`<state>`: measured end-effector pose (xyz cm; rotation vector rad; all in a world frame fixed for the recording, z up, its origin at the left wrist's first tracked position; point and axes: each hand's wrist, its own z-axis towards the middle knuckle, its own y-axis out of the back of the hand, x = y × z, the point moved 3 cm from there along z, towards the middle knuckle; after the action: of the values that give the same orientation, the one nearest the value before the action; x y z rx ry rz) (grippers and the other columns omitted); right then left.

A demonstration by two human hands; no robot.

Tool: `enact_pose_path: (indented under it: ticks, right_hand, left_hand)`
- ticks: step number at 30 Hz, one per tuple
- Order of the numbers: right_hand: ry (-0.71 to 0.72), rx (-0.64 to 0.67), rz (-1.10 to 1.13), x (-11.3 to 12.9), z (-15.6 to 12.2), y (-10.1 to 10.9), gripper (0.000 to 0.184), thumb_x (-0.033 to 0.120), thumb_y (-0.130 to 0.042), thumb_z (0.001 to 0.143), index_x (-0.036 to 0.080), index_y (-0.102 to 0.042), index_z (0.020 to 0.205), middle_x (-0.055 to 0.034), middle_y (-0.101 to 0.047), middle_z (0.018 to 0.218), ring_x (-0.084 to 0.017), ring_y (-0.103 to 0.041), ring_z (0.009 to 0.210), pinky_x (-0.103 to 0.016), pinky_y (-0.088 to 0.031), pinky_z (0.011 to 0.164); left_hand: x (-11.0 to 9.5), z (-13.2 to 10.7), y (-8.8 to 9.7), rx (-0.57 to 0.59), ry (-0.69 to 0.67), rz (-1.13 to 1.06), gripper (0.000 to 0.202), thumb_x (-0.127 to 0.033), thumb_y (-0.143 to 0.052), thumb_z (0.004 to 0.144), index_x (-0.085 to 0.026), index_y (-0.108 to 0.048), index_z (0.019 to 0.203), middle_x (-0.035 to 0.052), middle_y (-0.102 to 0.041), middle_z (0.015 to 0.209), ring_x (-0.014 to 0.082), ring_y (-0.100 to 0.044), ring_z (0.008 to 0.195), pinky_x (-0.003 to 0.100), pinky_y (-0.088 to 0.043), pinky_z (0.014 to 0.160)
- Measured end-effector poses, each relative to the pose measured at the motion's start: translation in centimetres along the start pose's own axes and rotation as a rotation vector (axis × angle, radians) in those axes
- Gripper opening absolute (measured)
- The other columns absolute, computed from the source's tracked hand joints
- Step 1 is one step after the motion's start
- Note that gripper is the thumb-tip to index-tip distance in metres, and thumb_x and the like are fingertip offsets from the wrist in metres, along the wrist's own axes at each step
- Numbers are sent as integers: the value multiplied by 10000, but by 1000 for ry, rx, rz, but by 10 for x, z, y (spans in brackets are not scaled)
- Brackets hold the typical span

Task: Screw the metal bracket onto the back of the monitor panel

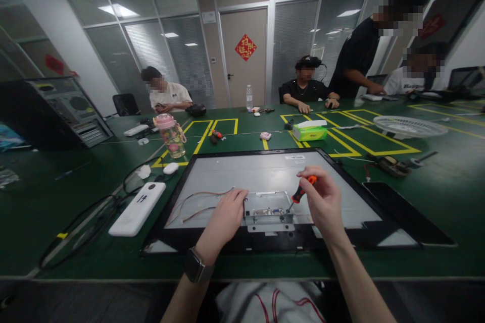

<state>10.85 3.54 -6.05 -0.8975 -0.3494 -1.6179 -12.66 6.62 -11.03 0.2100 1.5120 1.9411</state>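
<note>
A flat display panel (pixel 220 174) with a black frame lies face down on the green table before me. On its near middle sits a metal bracket (pixel 270 227) with a row of video ports (pixel 267 212). My right hand (pixel 325 202) grips a red and black screwdriver (pixel 299 193), its tip down at the right end of the ports. My left hand (pixel 229 214) rests with its fingers together against the bracket's left edge; whether they pinch it is hidden. Thin wires (pixel 193 207) run across the panel to the left of that hand.
Left of the panel are a white power bank (pixel 138 209), a black cable (pixel 81 212) and a pink-lidded bottle (pixel 170 136). A black panel strip (pixel 409 212) lies to the right. Beyond are a green packet (pixel 309 132) and a white round grille (pixel 409 126). Several people sit or stand across the table.
</note>
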Motion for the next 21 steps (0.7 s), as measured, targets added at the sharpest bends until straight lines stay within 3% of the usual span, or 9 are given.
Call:
enact_pose_path:
  ticks: [3,6,13,18,21]
  right_hand:
    - [-86,15,90,-1,-1,-2,184,343,-627,912,266,-766,1003,-56,-670,1025,-215,-622,914,-359,-487,817]
    - [-159,19,165,-3,-4,-3,251,350,-593,935,275,-751,1116,-60,-711,1002,-222,-657,895,-395,-502,850]
    - [-19,22,2,-1,-2,-2,117,263,-762,822,284,-765,937,-17,-637,914,-190,-591,885,-310,-467,753]
    - [-127,50,90,-4,-5,-2,265,362,-559,969,294,-738,1153,-49,-674,1062,-205,-632,939,-353,-467,844]
    - [-141,33,67,-5,-5,-2,263,344,-625,937,305,-725,1177,-37,-681,1025,-194,-630,905,-340,-468,826]
  left_hand:
    - [-1,0,1,21,12,1,436,-58,-341,946,-159,-537,1322,116,-604,1317,237,-580,1210,422,-460,1080]
    - [-1,0,2,23,18,8,435,-62,-348,948,-167,-532,1327,111,-601,1325,235,-575,1225,415,-455,1084]
    - [-1,0,1,21,14,6,439,-59,-349,948,-175,-528,1332,107,-598,1331,231,-567,1240,412,-442,1097]
    - [-1,1,2,48,21,12,436,-48,-355,951,-140,-526,1342,130,-593,1336,243,-565,1241,424,-442,1097]
    - [-1,2,2,52,16,32,449,-31,-363,938,-142,-532,1338,126,-598,1334,244,-569,1237,423,-446,1095]
